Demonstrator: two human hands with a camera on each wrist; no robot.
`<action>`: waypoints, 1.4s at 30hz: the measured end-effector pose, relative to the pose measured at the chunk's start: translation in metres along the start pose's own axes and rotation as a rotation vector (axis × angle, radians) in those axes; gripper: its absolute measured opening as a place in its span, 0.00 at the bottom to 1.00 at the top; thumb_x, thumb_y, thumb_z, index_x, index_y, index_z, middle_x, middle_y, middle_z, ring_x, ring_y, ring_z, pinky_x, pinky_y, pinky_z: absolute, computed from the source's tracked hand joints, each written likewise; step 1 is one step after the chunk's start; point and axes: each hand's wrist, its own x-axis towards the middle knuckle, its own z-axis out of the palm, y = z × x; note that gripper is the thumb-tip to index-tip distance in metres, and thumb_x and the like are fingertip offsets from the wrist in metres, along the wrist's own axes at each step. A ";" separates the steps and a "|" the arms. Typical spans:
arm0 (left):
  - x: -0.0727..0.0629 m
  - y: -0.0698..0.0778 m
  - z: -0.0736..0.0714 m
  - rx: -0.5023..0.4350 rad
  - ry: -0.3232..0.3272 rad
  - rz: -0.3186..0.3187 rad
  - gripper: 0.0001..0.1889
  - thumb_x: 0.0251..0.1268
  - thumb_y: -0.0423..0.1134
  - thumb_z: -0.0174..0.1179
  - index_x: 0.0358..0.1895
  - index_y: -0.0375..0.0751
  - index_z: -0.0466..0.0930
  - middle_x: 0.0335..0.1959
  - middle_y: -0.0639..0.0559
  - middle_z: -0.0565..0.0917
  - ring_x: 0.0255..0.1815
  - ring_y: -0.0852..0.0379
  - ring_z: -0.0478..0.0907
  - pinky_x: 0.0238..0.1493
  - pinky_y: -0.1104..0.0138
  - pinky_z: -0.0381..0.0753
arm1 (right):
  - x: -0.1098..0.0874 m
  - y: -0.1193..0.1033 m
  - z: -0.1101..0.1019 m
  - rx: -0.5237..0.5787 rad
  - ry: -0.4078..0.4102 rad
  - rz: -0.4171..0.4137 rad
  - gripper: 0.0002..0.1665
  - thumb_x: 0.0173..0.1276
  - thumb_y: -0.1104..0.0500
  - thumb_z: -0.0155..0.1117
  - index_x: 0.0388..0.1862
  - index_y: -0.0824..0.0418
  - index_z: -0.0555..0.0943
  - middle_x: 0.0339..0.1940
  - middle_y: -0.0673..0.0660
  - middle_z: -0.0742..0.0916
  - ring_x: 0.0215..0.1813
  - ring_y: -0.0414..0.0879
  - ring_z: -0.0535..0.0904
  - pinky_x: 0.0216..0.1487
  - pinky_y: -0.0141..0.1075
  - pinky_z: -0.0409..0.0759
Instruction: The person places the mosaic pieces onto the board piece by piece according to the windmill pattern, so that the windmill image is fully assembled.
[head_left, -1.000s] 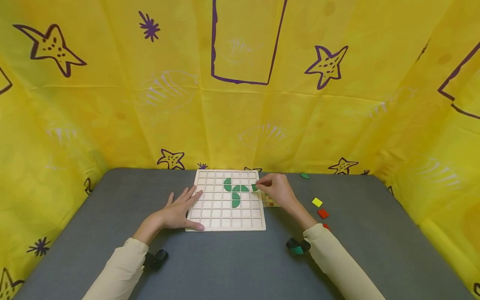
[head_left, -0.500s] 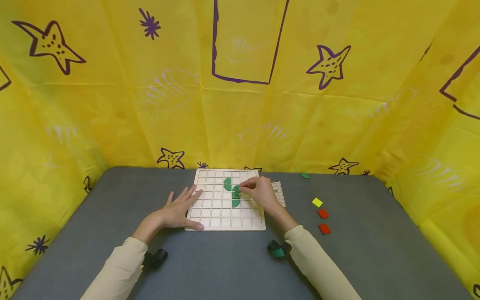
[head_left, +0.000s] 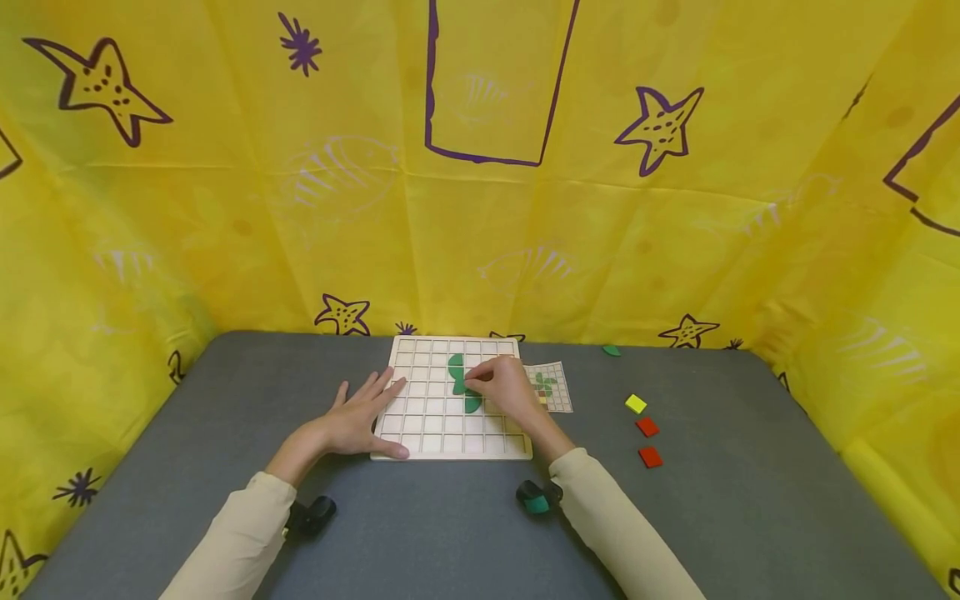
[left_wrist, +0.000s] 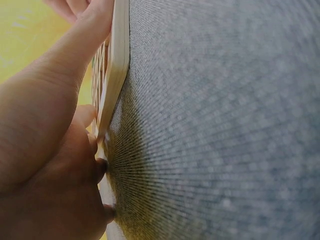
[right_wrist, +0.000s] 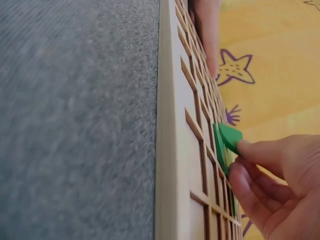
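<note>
A pale wooden grid board (head_left: 432, 425) lies on the grey table. My left hand (head_left: 352, 422) rests along its left edge with spread fingers; in the left wrist view the thumb is over the board's rim (left_wrist: 120, 45). Between thumb and forefinger, my right hand (head_left: 504, 387) pinches a green quarter-circle piece (right_wrist: 231, 137), tilted close over the board's middle. Right beside it, another green piece (right_wrist: 220, 150) sits in the grid. Green quarter-circle pieces (head_left: 455, 361) also lie above and below (head_left: 472, 405) the fingertips. The right hand partly hides the squares to its right.
Right of the board lies a card (head_left: 561, 387) printed with a small grid and a green pattern. Farther right are a yellow tile (head_left: 635, 404), a red tile (head_left: 647, 427) and another red tile (head_left: 650, 457). A loose green piece (head_left: 612, 351) lies near the back edge. Yellow cloth (head_left: 480, 217) surrounds the table.
My right hand has moved left from the board's right edge to its middle, carrying the green quarter-circle piece. The card and the lower red tile are now uncovered. My left hand has stayed put.
</note>
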 end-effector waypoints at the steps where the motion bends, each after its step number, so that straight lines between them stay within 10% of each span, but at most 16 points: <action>1: 0.000 0.000 0.000 0.000 0.001 0.000 0.61 0.47 0.66 0.70 0.79 0.39 0.46 0.79 0.35 0.40 0.78 0.32 0.35 0.67 0.32 0.28 | 0.001 -0.001 0.001 -0.013 -0.009 0.007 0.04 0.63 0.61 0.71 0.34 0.60 0.90 0.32 0.51 0.90 0.36 0.41 0.83 0.40 0.35 0.81; 23: 0.002 0.000 0.001 0.011 0.000 -0.016 0.61 0.47 0.67 0.69 0.79 0.39 0.46 0.79 0.35 0.40 0.78 0.32 0.36 0.67 0.31 0.29 | 0.010 -0.010 0.000 -0.181 -0.082 -0.093 0.06 0.66 0.63 0.68 0.37 0.60 0.90 0.36 0.53 0.90 0.35 0.43 0.84 0.35 0.32 0.80; 42: 0.000 0.000 0.001 -0.009 0.013 0.008 0.62 0.47 0.66 0.70 0.79 0.39 0.46 0.79 0.35 0.39 0.78 0.33 0.35 0.67 0.33 0.26 | 0.019 0.016 -0.082 -0.236 -0.045 0.012 0.11 0.71 0.64 0.61 0.48 0.67 0.86 0.47 0.60 0.87 0.48 0.54 0.83 0.47 0.44 0.81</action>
